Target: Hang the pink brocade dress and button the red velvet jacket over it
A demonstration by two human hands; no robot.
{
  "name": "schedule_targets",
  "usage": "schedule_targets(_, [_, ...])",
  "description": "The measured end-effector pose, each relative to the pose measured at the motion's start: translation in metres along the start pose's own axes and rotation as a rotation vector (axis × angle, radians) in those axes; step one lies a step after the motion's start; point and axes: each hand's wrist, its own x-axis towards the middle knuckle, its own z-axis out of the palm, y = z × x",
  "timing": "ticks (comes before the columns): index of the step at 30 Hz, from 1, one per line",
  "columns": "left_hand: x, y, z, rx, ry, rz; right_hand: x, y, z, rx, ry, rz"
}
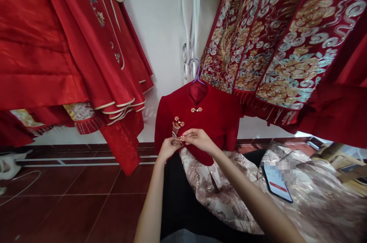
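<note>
A dark red velvet jacket [220,105] hangs in front of me on a purple hanger [196,70]. A gold-and-pearl clasp [196,110] sits just below its collar. On the chest at the left is a beaded ornament [177,124] with hanging strands. Below that ornament, my left hand [170,147] and my right hand [197,139] meet at the jacket's front. Between their pinched fingertips shows a small gold-and-pearl clasp [181,138], partly covered by the fingers. Both hands are closed on it.
Red garments [94,44] hang at the left, and a heavily embroidered skirt [286,44] at the upper right. Shiny patterned fabric [229,181] lies across my lap and to the right, with a phone [277,183] on it. A white metal bar [86,161] runs low above the tiled floor [71,208].
</note>
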Motion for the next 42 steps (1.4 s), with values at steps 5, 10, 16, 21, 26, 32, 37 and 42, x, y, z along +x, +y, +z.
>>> schedule_targets(5, [0.004,-0.012,0.000,-0.055,0.061,-0.055,0.024,0.033,0.020,-0.393,0.240,-0.074])
schedule_targets(10, [0.001,-0.013,0.001,-0.126,0.101,-0.079,0.023,0.041,0.013,-0.460,0.244,-0.038])
schedule_targets(16, [-0.001,-0.011,0.000,-0.104,0.051,-0.092,0.017,0.042,0.005,-0.469,0.221,-0.019])
schedule_targets(21, [0.000,-0.011,0.002,0.048,0.089,0.001,0.017,0.046,0.006,-0.517,0.254,-0.040])
schedule_targets(26, [0.000,-0.010,0.004,-0.041,0.129,-0.044,0.015,0.042,0.005,-0.511,0.237,-0.029])
schedule_targets(32, [-0.005,-0.004,0.003,-0.257,0.104,-0.152,0.016,0.043,0.006,-0.525,0.244,-0.009])
schedule_targets(37, [-0.006,-0.004,0.004,-0.199,0.101,-0.148,0.017,0.049,0.006,-0.462,0.224,-0.049])
schedule_targets(42, [-0.005,-0.006,0.004,-0.183,0.089,-0.101,0.018,0.055,0.007,-0.466,0.241,-0.078])
